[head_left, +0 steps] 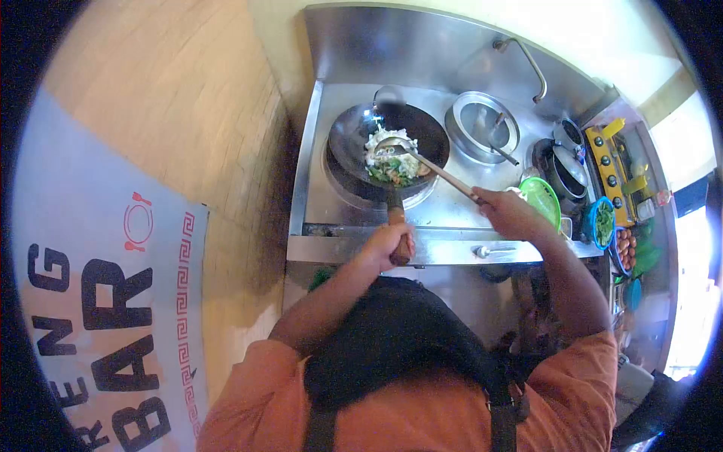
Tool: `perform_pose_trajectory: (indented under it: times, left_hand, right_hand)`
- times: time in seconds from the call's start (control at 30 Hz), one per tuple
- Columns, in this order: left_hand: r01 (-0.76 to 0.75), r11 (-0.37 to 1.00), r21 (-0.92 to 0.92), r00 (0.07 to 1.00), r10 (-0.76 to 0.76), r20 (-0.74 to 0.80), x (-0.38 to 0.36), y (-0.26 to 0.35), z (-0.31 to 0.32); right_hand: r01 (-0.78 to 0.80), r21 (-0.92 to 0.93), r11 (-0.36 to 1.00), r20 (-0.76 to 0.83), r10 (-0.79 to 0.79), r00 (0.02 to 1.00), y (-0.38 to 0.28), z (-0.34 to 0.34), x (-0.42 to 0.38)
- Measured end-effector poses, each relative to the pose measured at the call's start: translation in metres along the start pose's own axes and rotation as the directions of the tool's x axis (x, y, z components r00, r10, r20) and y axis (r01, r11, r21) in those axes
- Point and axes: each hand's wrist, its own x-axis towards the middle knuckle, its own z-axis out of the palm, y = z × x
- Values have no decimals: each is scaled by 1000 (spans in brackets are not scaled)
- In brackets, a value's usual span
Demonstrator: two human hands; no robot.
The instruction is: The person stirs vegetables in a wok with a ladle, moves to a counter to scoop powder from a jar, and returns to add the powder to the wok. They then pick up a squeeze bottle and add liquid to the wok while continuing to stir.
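Steel surface (pixel 456 212): carried one dark wok (pixel 431 128), food (pixel 390 167) inside; left grip (pixel 390 242) closed round its wooden handle (pixel 395 217); right grip (pixel 501 209) clasped one ladle (pixel 444 175), bowl at the food.

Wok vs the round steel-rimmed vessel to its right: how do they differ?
Colour: the wok is dark inside; the steel-rimmed vessel has a broad silvery rim.
Size: the wok looks larger across than the vessel.
Contents: the wok holds food; the vessel has a utensil lying across its rim.
Contact: the left hand grips the wok's handle; neither hand touches the vessel.
Shared: both round, open-topped.
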Motion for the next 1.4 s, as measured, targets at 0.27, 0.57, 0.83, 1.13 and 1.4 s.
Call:
perform_pose_trajectory:
  times: [0.27, 0.57, 0.83, 1.13, 1.4]
  left_hand:
    - [-18, 998, 62, 999, 21, -39, 29, 1, -35]
    - [-38, 999, 36, 996, 41, -79, 27, 1, -46]
    - [-32, 988, 154, 999, 38, -38, 21, 13, -52]
    - [-29, 997, 69, 999, 31, -36, 0, -9, 2]
    - [-32, 998, 47, 995, 36, -88, 20, 4, -32]
  right_hand:
    - [-62, -340, 939, 171, 127, 977, -8, -15, -18]
    - [-143, -160, 977, -62, 135, 989, -10, 70, 60]
    - [-103, -110, 989, 4, 105, 995, 22, 82, 105]
    - [-155, -12, 988, -108, 153, 982, 19, 49, 64]
    - [-23, 82, 996, 35, 21, 999, -43, 77, 104]
